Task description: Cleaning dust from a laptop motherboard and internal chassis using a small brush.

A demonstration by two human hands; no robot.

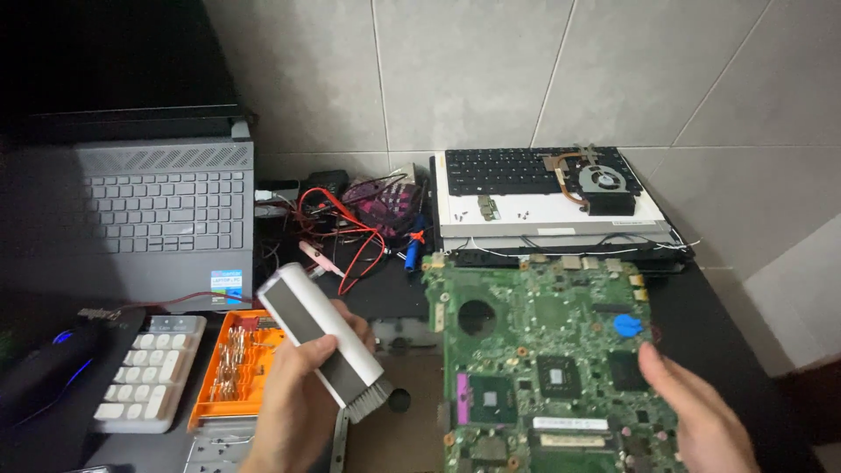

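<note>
The green circuit board lay flat on the dark bench, near and right of centre, its near part running out of view. It looked stiff but fragile, light, crowded with chips, sockets and a blue round part; by my judgement it was best held by its bare edges, never by the components. The right hand rested against the board's right edge, fingers loosely curled and touching the rim, steadying rather than gripping it. The left hand was closed around a white cleaning brush with a dark panel down its side, held tilted, its grey bristles pointing down and right, just beside the board's left edge but apart from it. The brush looked light and rigid, its smooth case possibly slippery.

Left of that hand sat an orange tray of small bits, then a white number pad and a dark mouse. Farther left stood a grey laptop. A tangle of red and black wires lay at the middle far side. Far right, a stripped laptop base carried a black keyboard and a cooling fan with copper pipe, against the tiled wall.
</note>
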